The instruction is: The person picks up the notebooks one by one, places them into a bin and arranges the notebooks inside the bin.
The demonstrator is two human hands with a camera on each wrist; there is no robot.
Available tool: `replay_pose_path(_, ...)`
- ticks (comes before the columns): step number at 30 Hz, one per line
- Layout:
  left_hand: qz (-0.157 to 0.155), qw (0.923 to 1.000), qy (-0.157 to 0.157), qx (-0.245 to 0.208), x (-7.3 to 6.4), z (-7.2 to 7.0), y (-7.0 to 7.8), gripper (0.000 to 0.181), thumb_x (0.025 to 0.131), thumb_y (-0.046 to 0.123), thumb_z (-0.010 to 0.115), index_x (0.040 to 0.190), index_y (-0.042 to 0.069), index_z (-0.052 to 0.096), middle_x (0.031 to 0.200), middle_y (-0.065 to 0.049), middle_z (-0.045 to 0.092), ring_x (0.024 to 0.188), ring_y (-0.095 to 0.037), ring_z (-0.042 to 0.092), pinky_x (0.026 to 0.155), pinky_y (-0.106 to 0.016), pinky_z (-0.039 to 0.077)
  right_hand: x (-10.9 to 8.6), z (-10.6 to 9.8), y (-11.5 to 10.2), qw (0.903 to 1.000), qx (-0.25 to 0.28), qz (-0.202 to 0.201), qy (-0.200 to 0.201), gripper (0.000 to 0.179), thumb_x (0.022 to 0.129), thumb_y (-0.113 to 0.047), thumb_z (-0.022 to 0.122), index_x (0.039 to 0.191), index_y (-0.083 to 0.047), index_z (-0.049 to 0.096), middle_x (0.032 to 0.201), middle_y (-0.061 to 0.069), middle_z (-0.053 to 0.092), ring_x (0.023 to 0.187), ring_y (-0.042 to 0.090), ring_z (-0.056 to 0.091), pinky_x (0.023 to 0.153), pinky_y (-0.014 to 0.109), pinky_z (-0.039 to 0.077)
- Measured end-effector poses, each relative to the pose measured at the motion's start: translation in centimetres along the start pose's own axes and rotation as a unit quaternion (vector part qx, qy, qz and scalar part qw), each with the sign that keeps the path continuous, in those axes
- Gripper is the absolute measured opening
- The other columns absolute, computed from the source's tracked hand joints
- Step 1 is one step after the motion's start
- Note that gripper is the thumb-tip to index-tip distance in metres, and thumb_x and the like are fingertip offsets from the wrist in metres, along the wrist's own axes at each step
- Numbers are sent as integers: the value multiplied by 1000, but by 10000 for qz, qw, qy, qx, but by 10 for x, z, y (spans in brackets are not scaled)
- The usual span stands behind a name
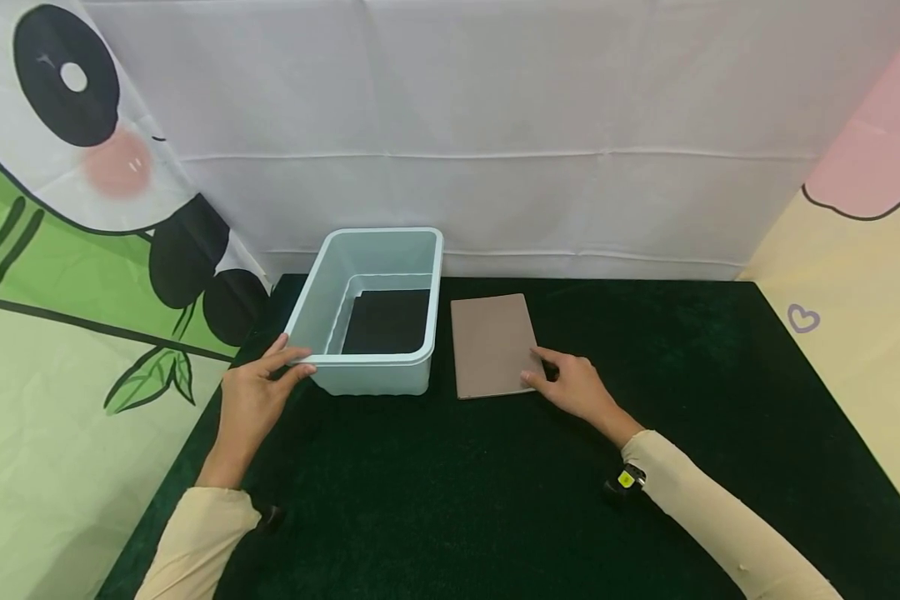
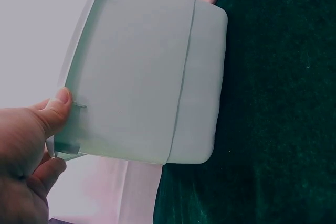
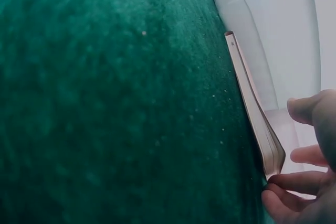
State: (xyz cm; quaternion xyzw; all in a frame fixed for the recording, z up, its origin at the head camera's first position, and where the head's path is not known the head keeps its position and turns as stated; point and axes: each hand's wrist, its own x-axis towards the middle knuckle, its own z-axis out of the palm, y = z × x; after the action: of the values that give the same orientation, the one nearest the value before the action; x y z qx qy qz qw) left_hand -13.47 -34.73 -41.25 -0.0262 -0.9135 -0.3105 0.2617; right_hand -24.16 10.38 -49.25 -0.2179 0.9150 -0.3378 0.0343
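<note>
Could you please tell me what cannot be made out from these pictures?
Head view: whether the dark patch inside the bin is a separate thing; too dark to tell.
Head view: the underside of the notebook, turned toward the table.
Left wrist view: the inside of the bin, hidden by its wall.
Right wrist view: part of the right hand, cut off by the right edge.

Head camera looks forward and down; both close wrist views share the bin.
</note>
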Motion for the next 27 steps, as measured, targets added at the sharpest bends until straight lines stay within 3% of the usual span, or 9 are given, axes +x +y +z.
replay_pose_path(2, 15, 10000, 6, -15, 0, 0, 0, 24, 86, 13, 82, 110, 9, 80, 134, -22, 62, 121, -47, 61, 47, -17, 31, 0, 1, -1, 10000, -42, -10, -29, 64, 99, -44, 66, 148, -6, 52, 104, 14, 69, 61, 12, 49, 64, 32, 44)
replay_pose_path(4, 20, 10000, 17, -15, 0, 0, 0, 24, 86, 13, 82, 110, 9, 80, 134, -21, 63, 121, -47, 61, 48, -16, 32, 1, 2, -2, 10000, -61, -30, -41, 64, 99, -44, 67, 148, -6, 52, 79, 7, 62, 57, 12, 46, 62, 32, 43)
replay_pose_path(7, 8, 10000, 21, -28, 1, 0, 0, 24, 86, 13, 82, 110, 9, 80, 134, -21, 63, 122, -46, 61, 48, -16, 32, 2, 3, -2, 9999, -115, -38, -6, 64, 98, -45, 68, 147, -6, 54, 67, 2, 50, 59, 14, 48, 64, 34, 43)
replay_pose_path(10, -26, 10000, -5, -31, 1, 0, 1, 24, 87, 13, 82, 110, 9, 80, 134, -21, 62, 122, -47, 61, 48, -17, 32, 2, 4, -2, 9997, -224, -11, 57, 66, 96, -47, 69, 147, -6, 54, 84, 5, 63, 77, 19, 56, 76, 40, 47)
replay_pose_path(12, -53, 10000, -32, -45, 1, 0, 1, 25, 87, 13, 82, 111, 9, 80, 135, -21, 62, 122, -47, 61, 46, -19, 30, 3, 6, -2, 9995, -317, 38, 87, 68, 95, -49, 69, 147, -7, 54, 104, 11, 69, 91, 23, 58, 83, 44, 47)
replay_pose_path(14, -69, 10000, -38, -55, 0, -1, 1, 25, 87, 14, 82, 111, 9, 80, 136, -21, 61, 121, -48, 61, 44, -22, 27, 3, 7, -3, 9992, -366, 105, 96, 69, 94, -50, 70, 147, -9, 54, 123, 16, 69, 100, 28, 59, 89, 48, 47)
replay_pose_path(17, -67, 9999, -37, -79, 0, -1, 1, 25, 87, 14, 82, 111, 10, 80, 136, -20, 62, 122, -48, 61, 45, -21, 28, 4, 10, -5, 9989, -385, 214, 135, 69, 93, -50, 72, 147, -10, 55, 135, 20, 65, 103, 31, 58, 89, 49, 47)
replay_pose_path(27, -151, 9998, -83, -87, -1, -1, 2, 25, 87, 14, 81, 112, 10, 80, 137, -20, 61, 123, -47, 60, 48, -18, 33, 3, 16, -9, 9985, -357, 309, 278, 65, 91, -42, 78, 143, -9, 59, 135, 20, 65, 102, 30, 57, 91, 49, 45)
